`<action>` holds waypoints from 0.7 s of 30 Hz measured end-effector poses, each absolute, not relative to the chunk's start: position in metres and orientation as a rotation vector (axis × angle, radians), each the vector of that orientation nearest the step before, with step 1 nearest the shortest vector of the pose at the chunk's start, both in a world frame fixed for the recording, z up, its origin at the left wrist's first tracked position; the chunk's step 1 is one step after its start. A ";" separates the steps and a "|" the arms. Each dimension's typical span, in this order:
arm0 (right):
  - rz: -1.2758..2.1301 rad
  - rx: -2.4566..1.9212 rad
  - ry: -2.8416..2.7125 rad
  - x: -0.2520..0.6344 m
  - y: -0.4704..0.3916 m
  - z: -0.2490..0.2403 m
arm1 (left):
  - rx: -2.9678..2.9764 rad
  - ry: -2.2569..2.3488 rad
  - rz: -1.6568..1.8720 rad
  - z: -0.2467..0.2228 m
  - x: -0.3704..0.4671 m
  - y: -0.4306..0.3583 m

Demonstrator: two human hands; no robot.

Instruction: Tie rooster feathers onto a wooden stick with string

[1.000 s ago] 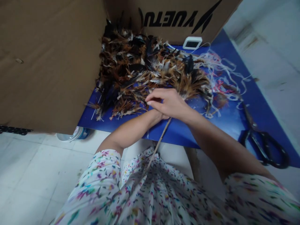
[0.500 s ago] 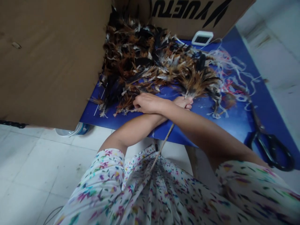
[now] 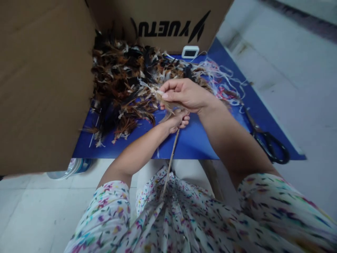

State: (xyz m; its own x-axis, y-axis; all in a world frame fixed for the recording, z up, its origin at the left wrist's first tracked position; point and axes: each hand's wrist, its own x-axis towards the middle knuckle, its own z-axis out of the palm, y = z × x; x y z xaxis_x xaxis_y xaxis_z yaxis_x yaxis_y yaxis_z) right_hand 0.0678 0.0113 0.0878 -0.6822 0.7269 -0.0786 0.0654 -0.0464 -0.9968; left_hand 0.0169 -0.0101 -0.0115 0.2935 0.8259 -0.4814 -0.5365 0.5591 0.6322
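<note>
My left hand (image 3: 179, 121) is closed around the upper part of a thin stick (image 3: 170, 160), which slants down toward my lap. Above it, my right hand (image 3: 184, 94) pinches a small bunch of brown feathers (image 3: 170, 105) between thumb and fingers, the pale quill ends pointing left. That bunch hangs just over my left hand. To the left and behind lies a big pile of brown, black and white feathers (image 3: 116, 79). My right hand hides the top end of the stick and whatever is on it.
Cardboard boxes stand at the left (image 3: 44, 84) and back (image 3: 163, 14) of the blue table (image 3: 200, 140). At the right lie black-handled scissors (image 3: 268, 140) and tangled white and pink strings (image 3: 223, 82). A small white display device (image 3: 190, 52) rests against the back box.
My right hand has left the pile's front edge and moved right, uncrossing my arms, with a bunch of feathers now visible in its fingers. My left hand stays on the stick. The camera view has shifted.
</note>
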 end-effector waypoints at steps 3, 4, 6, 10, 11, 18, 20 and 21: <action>1.642 -0.902 -1.649 0.101 0.023 0.083 | 0.556 0.871 0.936 -0.010 0.014 -0.010; 1.591 -0.926 -1.612 0.113 0.027 0.081 | 0.576 0.885 0.923 -0.010 0.013 -0.011; 1.500 -0.972 -1.552 0.133 0.034 0.076 | 0.600 0.915 0.913 -0.009 0.014 -0.012; 1.379 -1.034 -1.576 0.164 0.042 0.070 | 0.641 0.940 0.909 -0.006 0.016 -0.016; 1.360 -1.053 -1.609 0.168 0.043 0.069 | 0.653 0.948 0.908 -0.005 0.017 -0.017; 1.094 -1.087 -2.167 0.174 0.047 0.076 | 0.690 1.016 0.873 -0.005 0.020 -0.021; 0.979 -1.058 -2.292 0.170 0.050 0.077 | 0.691 1.031 0.863 -0.005 0.020 -0.021; 0.937 -1.038 -2.332 0.168 0.052 0.077 | 0.696 1.039 0.863 -0.005 0.021 -0.021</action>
State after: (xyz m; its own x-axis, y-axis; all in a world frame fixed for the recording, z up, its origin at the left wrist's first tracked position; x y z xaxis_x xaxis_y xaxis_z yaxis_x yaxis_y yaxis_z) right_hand 0.1677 0.0521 0.0773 -0.6336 0.7673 0.0994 0.4851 0.4940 -0.7215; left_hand 0.0207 -0.0212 -0.0045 0.2507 0.8644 -0.4359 -0.2699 0.4948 0.8260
